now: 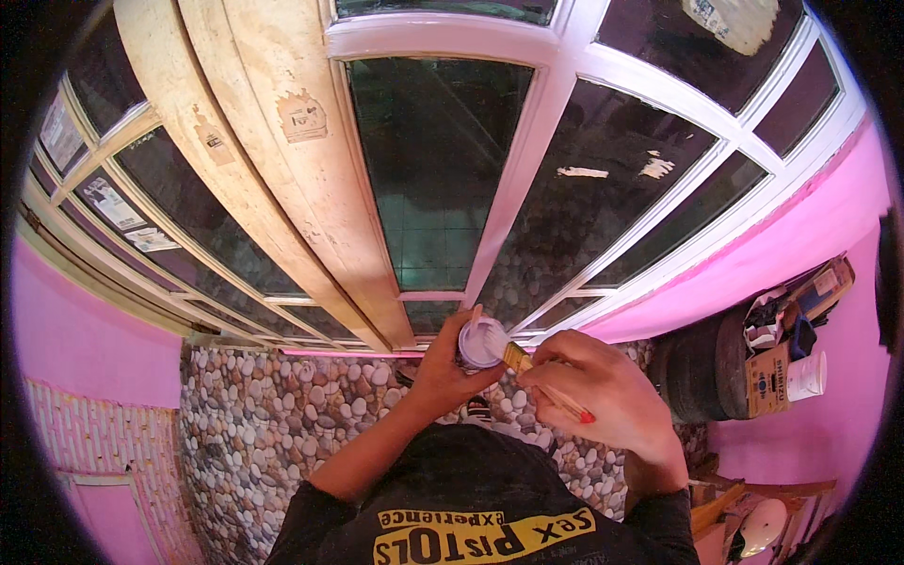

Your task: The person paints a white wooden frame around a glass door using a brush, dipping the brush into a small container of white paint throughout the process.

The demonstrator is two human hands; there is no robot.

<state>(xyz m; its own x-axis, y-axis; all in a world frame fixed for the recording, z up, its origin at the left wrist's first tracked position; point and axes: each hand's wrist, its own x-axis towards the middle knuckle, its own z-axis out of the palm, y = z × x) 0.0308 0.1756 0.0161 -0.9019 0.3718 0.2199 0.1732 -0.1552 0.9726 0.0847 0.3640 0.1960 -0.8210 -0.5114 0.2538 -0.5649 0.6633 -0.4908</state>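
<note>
My left hand (443, 367) grips a small clear cup (482, 343) of pale paint, with its thumb up along the rim. My right hand (593, 377) holds a paintbrush (523, 361) with a wooden, red-tipped handle, its bristles at the cup's right rim. Beyond both hands stands a window frame with glass panes, white-painted (570, 71) in the middle and right, bare yellowish wood (235, 141) to the left.
A pebble-patterned floor (245, 443) lies below. Pink walls (89, 301) flank both sides. At right, a dark barrel (697, 367) stands by cardboard boxes (767, 377) and a white bucket (805, 375); wooden items (716, 499) are at lower right.
</note>
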